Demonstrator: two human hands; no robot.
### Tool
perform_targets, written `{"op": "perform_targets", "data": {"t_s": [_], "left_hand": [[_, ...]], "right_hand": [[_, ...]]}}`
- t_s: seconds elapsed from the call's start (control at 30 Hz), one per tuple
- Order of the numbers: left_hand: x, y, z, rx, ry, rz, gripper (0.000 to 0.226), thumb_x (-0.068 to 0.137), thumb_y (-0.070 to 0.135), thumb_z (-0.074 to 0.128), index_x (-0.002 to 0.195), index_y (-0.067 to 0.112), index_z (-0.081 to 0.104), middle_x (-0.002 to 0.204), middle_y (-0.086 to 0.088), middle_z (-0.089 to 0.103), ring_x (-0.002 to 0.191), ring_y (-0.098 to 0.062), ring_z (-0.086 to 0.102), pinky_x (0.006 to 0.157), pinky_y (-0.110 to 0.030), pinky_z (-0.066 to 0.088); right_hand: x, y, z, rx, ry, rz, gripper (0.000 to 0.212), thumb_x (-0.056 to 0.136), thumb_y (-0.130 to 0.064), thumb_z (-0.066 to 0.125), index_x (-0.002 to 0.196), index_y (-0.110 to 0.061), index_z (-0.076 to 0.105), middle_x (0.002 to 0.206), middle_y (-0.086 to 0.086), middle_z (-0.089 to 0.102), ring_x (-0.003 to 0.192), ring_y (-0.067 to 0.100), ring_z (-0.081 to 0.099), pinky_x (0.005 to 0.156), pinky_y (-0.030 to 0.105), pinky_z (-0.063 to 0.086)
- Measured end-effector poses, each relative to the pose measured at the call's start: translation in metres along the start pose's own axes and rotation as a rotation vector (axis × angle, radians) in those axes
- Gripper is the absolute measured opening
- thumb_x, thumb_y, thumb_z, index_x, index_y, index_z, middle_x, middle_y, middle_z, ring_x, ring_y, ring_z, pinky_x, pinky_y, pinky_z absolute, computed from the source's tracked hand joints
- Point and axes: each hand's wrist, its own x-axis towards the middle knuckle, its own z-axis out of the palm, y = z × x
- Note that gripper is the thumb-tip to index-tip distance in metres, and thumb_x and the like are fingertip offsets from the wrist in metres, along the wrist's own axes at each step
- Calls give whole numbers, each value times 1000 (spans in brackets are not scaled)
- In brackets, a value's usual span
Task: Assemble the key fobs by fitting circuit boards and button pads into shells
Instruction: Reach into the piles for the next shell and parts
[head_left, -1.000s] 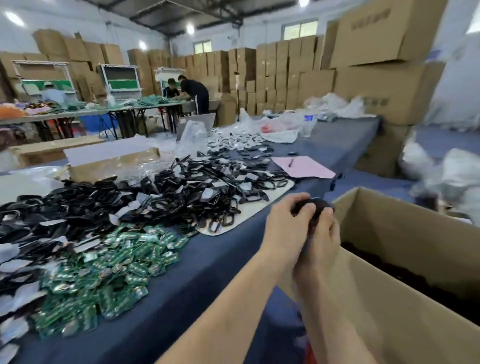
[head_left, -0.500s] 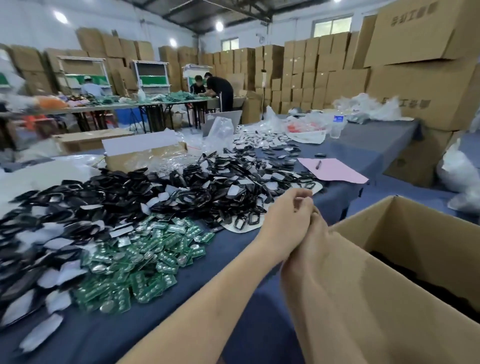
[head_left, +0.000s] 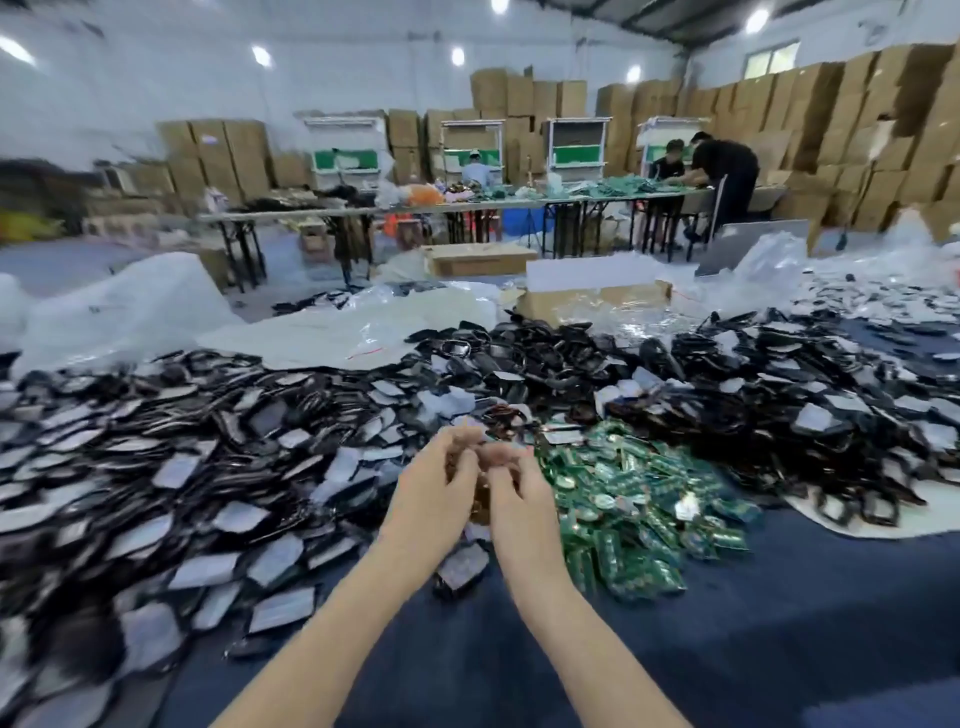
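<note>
The green circuit boards sit in a loose heap on the desk, right at the center of the view. From the hands the heap lies at roughly 3 to 4 o'clock, just beside the right hand, so that hand is the nearer one for grabbing a board. The left hand is closer to the big spread of black shells, which fans out from 9 o'clock round to 12, many with pale film on top. More shells are piled at 2 o'clock, past the boards.

Both hands hover over the seam between shells and boards, fingers curled in toward each other and nearly touching. There's something dark between them, but it's too blurry to tell if either hand has hold of a part.

Single boards lie every which way, so there's no common long axis to go by. Whoever picks one would probably need to turn it in the fingers.
</note>
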Motion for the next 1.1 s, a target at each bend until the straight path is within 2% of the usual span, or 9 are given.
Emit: {"op": "perform_targets", "data": {"t_s": [0.1,0.2,0.27,0.43,0.6,0.7,0.8,0.97,1.1], "left_hand": [[-1,-49,-22,247,76,-17,22,103,14,49,115,28,59,112,10,66,103,-6,61,84,-15,43],[0,-82,-25,588,108,52,24,99,17,55,122,18,62,117,1,63,110,-21,57,96,-34,45],[6,-89,-22,757,124,79,27,96,24,61,123,19,63,115,0,63,107,-25,58,93,-39,46],[34,-88,-18,923,88,161,41,88,44,69,118,17,69,107,-5,67,101,-29,62,87,-42,48],[39,-94,-23,887,76,227,46,92,55,51,116,20,71,103,2,67,100,-25,62,86,-39,49],[40,-95,-25,765,86,205,53,100,57,30,121,25,67,111,8,66,108,-18,58,93,-35,46],[42,-93,-24,742,90,216,50,102,52,28,120,25,66,111,8,65,108,-17,59,93,-34,46],[42,-90,-27,675,92,199,38,103,42,36,110,24,68,103,10,68,99,-17,62,89,-35,49],[42,-91,-29,622,98,214,39,104,42,34,111,24,67,105,12,70,101,-14,62,92,-30,42]], "right_hand": [[5,16,14,-125,-109,12,22,103,-14,50,104,-32,64,106,-7,68,103,17,64,86,24,50],[17,20,18,-151,-61,28,25,102,-13,49,101,-33,64,105,-12,67,100,9,64,87,28,52],[30,20,19,-161,-27,27,28,102,-13,47,100,-36,63,105,-15,66,96,5,65,84,27,52],[73,16,26,-191,54,-17,29,102,-11,44,100,-34,62,103,-15,65,91,14,65,83,39,56],[95,21,37,-218,85,-64,31,101,-13,44,97,-38,61,100,-19,65,95,10,65,89,44,56],[96,28,35,-290,44,-120,29,100,-16,46,98,-42,60,101,-25,64,95,2,62,84,31,52],[96,31,33,-332,18,-148,30,100,-17,47,98,-44,60,103,-26,64,97,-2,61,81,20,44],[101,30,32,-268,48,-70,32,101,-14,46,96,-41,63,99,-27,65,90,2,64,85,36,55],[101,27,32,-233,67,-53,30,100,-12,45,97,-36,63,94,-25,67,77,7,63,82,42,57]]}}
